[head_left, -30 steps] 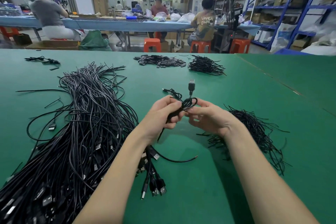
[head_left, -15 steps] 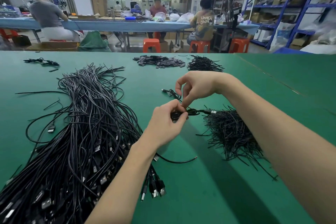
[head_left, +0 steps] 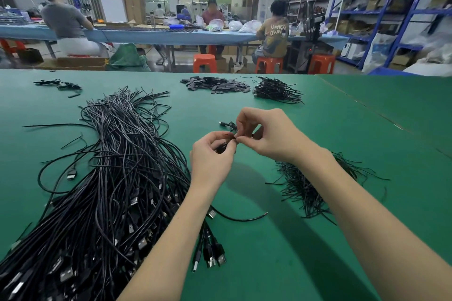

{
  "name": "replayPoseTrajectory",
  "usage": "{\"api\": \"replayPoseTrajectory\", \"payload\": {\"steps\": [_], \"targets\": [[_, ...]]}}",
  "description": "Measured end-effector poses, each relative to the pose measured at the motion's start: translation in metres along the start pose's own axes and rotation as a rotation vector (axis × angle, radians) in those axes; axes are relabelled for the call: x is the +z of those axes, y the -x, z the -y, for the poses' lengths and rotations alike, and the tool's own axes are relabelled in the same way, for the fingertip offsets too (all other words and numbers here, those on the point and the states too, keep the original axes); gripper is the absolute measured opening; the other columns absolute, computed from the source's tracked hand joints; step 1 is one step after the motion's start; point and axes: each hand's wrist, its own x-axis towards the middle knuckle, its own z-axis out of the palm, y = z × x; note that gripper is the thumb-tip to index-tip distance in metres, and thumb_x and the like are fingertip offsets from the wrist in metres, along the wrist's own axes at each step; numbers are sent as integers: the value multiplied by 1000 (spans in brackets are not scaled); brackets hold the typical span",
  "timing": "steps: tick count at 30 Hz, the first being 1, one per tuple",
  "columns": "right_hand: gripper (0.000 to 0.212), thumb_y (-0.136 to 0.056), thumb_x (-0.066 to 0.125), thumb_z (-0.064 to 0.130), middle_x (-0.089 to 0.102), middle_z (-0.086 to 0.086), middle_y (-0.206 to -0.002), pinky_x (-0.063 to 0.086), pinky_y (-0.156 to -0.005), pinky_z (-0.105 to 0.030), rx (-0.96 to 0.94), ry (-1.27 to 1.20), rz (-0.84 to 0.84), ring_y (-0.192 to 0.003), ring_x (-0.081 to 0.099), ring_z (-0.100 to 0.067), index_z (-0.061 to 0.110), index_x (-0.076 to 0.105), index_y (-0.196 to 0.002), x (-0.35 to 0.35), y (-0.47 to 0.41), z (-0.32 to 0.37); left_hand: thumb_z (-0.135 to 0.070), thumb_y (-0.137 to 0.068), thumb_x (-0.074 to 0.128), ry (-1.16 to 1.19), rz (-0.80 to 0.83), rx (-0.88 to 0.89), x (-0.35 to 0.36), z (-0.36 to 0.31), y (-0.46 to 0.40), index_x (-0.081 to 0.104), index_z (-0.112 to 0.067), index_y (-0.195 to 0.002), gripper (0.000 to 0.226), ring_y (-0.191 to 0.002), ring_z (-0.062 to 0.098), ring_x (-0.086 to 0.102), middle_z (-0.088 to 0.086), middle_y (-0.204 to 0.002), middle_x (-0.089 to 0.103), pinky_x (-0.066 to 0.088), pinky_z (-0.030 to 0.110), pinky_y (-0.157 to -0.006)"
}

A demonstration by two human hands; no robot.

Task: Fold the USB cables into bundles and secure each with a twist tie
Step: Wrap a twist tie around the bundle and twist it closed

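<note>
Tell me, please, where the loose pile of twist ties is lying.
In the head view the twist tie pile lies on the green table at right, under the right forearm, across from the big cable heap.

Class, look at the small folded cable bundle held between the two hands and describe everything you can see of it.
The cable bundle is thin black cord, folded into a small tight coil, mostly hidden by fingers. It is held above the green table, apart from the large pile of loose cables. The left hand grips it from below; the right hand pinches a thin tie end at its top, where the fingertips meet. Whether the tie is fully twisted cannot be told.
</note>
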Motion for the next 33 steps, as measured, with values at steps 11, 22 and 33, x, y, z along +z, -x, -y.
{"api": "replayPoseTrajectory", "payload": {"steps": [11,22,33], "targets": [[14,-82,70,6,74,9,-77,47,-71,-4,253,-61,-150,-72,68,1,16,77,-89,29,8,12,-6,-78,76,-176,-120,284,-4,-2,7,74,-33,-83,27,-77,-9,68,-28,-77,71,46,3,-73],[11,-89,68,33,76,9,-86,56,-76,-36,349,190,-305,-86,71,-18,28,76,-95,49,11,24,-10,-85,72,-311,-195,408,0,9,10,73,-22,-100,19,-87,-1,70,-8,-92,76,55,21,-85],[5,-92,61,35,68,15,-93,51,-67,-32,235,183,-427,-81,65,-11,32,62,-94,50,21,-1,-7,-96,56,606,202,-307,-3,-16,-4,71,-6,-92,15,-87,13,69,4,-90,74,54,20,-72]]}}
